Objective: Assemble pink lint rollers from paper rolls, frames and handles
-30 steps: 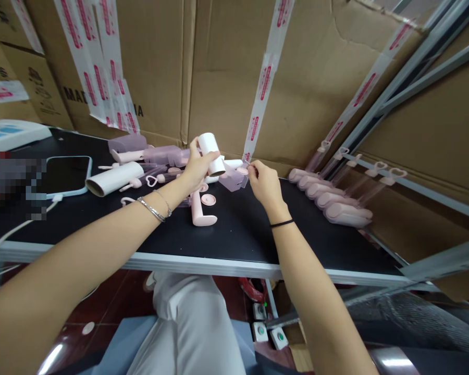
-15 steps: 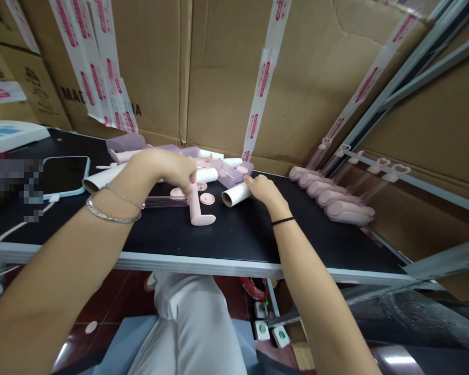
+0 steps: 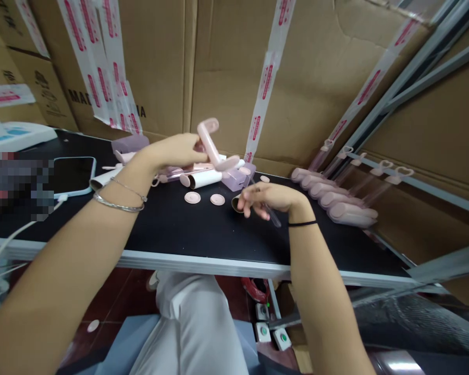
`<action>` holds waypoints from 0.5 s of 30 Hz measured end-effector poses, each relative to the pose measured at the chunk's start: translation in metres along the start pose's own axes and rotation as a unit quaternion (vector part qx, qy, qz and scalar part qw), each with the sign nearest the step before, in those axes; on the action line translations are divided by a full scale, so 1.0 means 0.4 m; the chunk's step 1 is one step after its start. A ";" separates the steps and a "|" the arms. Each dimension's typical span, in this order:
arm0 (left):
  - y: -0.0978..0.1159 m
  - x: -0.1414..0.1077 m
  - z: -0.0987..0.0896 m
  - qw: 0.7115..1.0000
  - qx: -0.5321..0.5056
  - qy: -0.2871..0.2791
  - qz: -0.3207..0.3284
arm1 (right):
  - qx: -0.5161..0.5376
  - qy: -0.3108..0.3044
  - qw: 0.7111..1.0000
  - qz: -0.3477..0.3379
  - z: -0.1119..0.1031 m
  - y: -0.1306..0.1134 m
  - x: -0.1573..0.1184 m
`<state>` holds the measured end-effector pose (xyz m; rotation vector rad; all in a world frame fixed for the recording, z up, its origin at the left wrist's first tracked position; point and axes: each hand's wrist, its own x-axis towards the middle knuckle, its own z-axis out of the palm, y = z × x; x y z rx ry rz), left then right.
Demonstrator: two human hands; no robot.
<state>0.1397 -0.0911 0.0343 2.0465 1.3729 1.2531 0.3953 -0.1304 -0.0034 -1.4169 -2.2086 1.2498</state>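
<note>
My left hand [image 3: 182, 150] grips a pale pink U-shaped frame [image 3: 209, 143] with rounded ends, raised over the pile at the back of the table. My right hand [image 3: 271, 199] is lower and to the right, its fingers curled around a clear plastic handle [image 3: 274, 217] that slants out below the palm. Beneath those fingers shows the brown open end of a paper roll [image 3: 236, 203]; the hand covers the rest. Two pink discs [image 3: 218, 199] lie on the table between my hands. Another white paper roll [image 3: 206, 179] lies behind them.
Lilac plastic cases [image 3: 234, 179] and pink parts are heaped against the cardboard. Several pink lint rollers with heart-ended handles [image 3: 352, 214] line the right side. A phone [image 3: 75, 176] with a white cable [image 3: 42, 217] lies left. The metal table edge [image 3: 219, 264] runs in front.
My left hand has lifted the pink frame off the table and tilted it. My right hand has turned over the roll; the clear handle, earlier lying at left, is now with it.
</note>
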 end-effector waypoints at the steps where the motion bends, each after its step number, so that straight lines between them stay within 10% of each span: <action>1: 0.006 0.002 0.002 1.000 0.026 0.005 0.005 | 0.037 -0.089 0.995 0.013 0.005 -0.001 0.000; 3: 0.017 0.001 0.017 0.997 0.071 0.005 0.017 | 0.051 -0.139 0.989 0.026 0.022 -0.002 0.017; 8: 0.044 -0.011 0.057 0.994 0.099 0.033 0.032 | -0.116 -0.005 0.991 -0.068 0.084 -0.001 0.113; 15: 0.030 -0.002 0.062 0.988 0.111 0.095 0.042 | -0.355 0.204 0.892 -0.191 0.158 -0.013 0.188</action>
